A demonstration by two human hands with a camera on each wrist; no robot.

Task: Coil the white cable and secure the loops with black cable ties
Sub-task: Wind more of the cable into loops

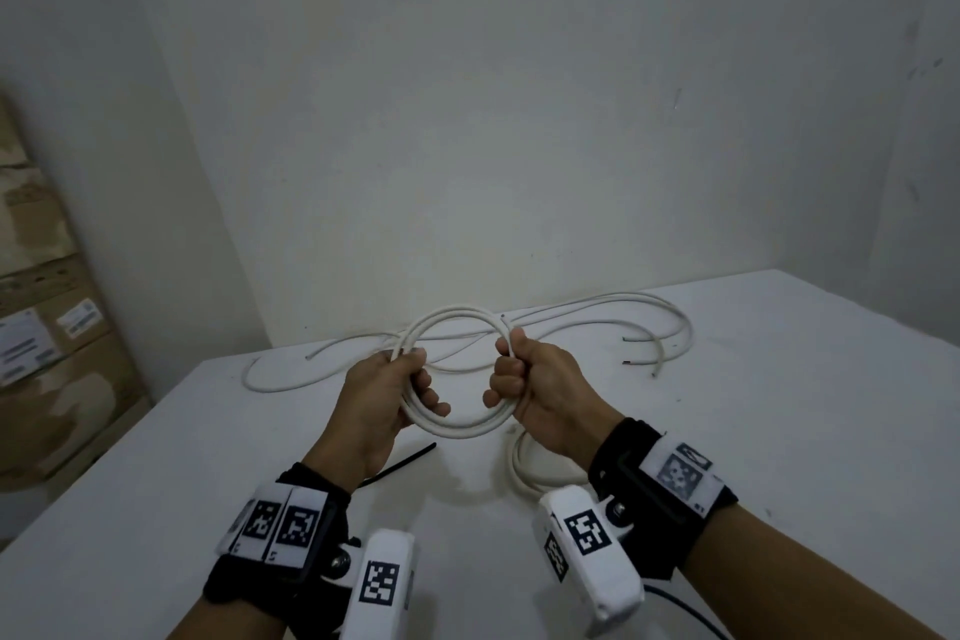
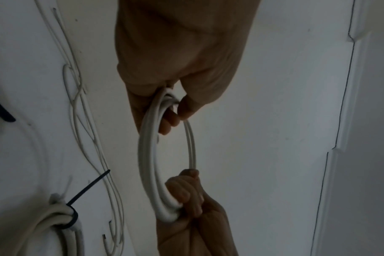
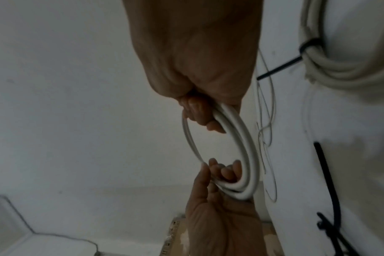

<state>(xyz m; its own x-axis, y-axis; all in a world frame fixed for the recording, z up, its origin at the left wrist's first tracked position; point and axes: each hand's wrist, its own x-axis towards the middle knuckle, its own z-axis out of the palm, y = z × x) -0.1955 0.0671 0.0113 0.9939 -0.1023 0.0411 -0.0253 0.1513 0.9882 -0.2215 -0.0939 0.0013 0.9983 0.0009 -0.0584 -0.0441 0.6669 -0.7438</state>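
Observation:
A white cable coil of a few loops hangs above the white table, held between both hands. My left hand grips its left side with fingers curled through the loop. My right hand grips the right side in a fist. The left wrist view shows the coil running from the left hand down to the right hand. In the right wrist view the coil spans the right hand and left hand. A loose black cable tie lies below my left hand.
A second white coil bound by a black tie lies on the table under my right wrist. Loose thin white cables sprawl along the back by the wall. More black ties lie on the table. Cardboard boxes stand at left.

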